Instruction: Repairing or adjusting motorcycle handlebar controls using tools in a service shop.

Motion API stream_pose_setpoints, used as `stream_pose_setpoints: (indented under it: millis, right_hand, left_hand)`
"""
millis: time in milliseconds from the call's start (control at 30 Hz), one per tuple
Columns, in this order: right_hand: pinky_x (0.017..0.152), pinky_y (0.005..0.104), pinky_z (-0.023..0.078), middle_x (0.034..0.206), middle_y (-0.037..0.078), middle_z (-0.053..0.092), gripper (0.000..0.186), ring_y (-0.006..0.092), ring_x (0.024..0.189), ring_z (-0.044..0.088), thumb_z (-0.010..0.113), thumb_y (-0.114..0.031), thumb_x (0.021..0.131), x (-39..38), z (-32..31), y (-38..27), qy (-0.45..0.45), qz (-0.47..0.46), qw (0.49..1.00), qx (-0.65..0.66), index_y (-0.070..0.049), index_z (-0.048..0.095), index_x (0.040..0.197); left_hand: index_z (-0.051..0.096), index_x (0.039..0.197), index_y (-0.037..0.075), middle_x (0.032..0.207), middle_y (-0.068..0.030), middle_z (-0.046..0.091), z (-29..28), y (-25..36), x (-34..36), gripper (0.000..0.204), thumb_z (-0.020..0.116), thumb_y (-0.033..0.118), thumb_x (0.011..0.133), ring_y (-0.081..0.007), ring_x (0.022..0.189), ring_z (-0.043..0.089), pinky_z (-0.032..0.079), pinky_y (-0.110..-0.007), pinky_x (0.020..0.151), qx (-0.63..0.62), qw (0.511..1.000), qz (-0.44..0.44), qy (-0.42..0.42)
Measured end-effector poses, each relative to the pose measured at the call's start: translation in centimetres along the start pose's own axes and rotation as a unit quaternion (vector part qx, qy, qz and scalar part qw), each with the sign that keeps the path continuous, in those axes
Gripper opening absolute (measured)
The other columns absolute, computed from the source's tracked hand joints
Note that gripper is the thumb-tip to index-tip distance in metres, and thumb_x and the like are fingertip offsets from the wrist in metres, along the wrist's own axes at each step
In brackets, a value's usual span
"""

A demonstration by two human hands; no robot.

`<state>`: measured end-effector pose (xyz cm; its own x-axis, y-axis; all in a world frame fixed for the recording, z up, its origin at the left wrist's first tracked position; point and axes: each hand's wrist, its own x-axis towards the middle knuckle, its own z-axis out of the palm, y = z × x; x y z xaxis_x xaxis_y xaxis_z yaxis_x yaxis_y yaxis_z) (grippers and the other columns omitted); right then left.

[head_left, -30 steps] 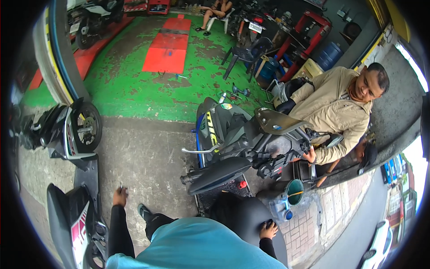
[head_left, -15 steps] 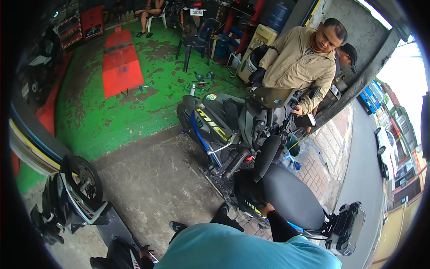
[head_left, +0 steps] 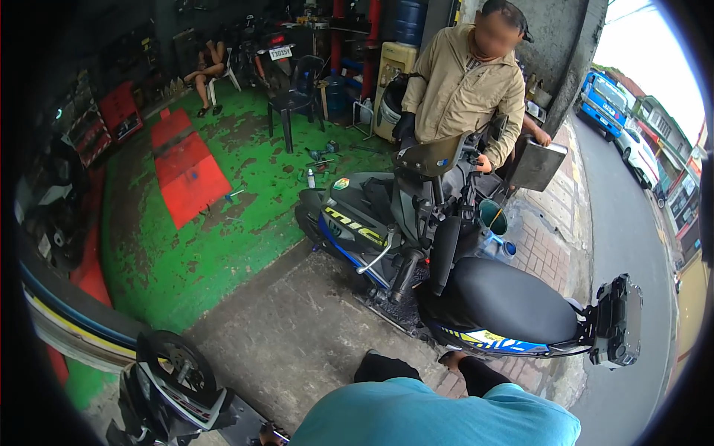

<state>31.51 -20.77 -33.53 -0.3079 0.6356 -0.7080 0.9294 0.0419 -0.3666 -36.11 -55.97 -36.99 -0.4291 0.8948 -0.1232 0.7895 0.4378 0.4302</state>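
The blue-trimmed scooter (head_left: 513,297) stands just beyond the right fingers (head_left: 449,360), whose spread I cannot tell.

From your place, the near scooter (head_left: 513,301) spread from eleven o'clock to two, nose toward eleven, with a top box (head_left: 617,320) on its tail at two. Your right hand (head_left: 450,360) was just beside its flank at one. Behind it, at one, a bucket (head_left: 485,210) and a jug (head_left: 497,247) stood side by side; beyond its handlebars, at twelve, was a co-worker (head_left: 465,97). A ramp (head_left: 195,182) lay between ten and eleven, left of a chair (head_left: 288,100) at eleven. At nine, a second scooter (head_left: 186,405) stood near your left hand (head_left: 269,435).
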Motion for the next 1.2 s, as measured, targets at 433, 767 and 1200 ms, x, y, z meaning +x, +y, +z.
stream_pose_setpoints:
  millis: [433, 767, 1200]
  right_hand:
    - [0.066, 0.0383, 0.058, 0.11, 0.008, 0.073, 0.044, 0.023, 0.091, 0.072, 0.062, -0.039, 0.091, 5.8, -2.0, -1.6, -0.036, 0.132, 0.975, 0.176, -0.009, 0.067, 0.122]
    - [0.07, 0.0425, 0.059, 0.111, 0.007, 0.073, 0.043, 0.0245, 0.094, 0.073, 0.062, -0.039, 0.091, 7.1, -2.4, 0.8, 0.022, 0.192, 0.934, 0.3, -0.008, 0.067, 0.119]
    - [0.096, 0.0568, 0.049, 0.141, 0.009, 0.056, 0.048, 0.034, 0.13, 0.053, 0.042, -0.04, 0.102, 6.8, 1.3, -1.3, -0.154, 0.192, 0.927, 0.284, -0.012, 0.051, 0.14]
  left_hand:
    - [0.056, 0.114, 0.01, 0.086, -0.0153, 0.067, -6.9, 10.6, 18.7, 0.029, 0.055, 0.032, 0.095, -0.0387, 0.065, 0.065, 0.054, -0.057, 0.054, -0.109, 0.994, -0.01, -0.024]
    - [0.056, 0.114, 0.01, 0.086, -0.0166, 0.066, -4.8, 17.3, 25.6, 0.029, 0.055, 0.032, 0.095, -0.0382, 0.066, 0.065, 0.054, -0.057, 0.056, -0.206, 0.973, -0.059, -0.085]
    - [0.055, 0.115, 0.01, 0.087, -0.0182, 0.065, -2.8, 20.1, 30.1, 0.029, 0.053, 0.032, 0.096, -0.0376, 0.068, 0.065, 0.054, -0.058, 0.059, -0.36, 0.903, -0.163, -0.166]
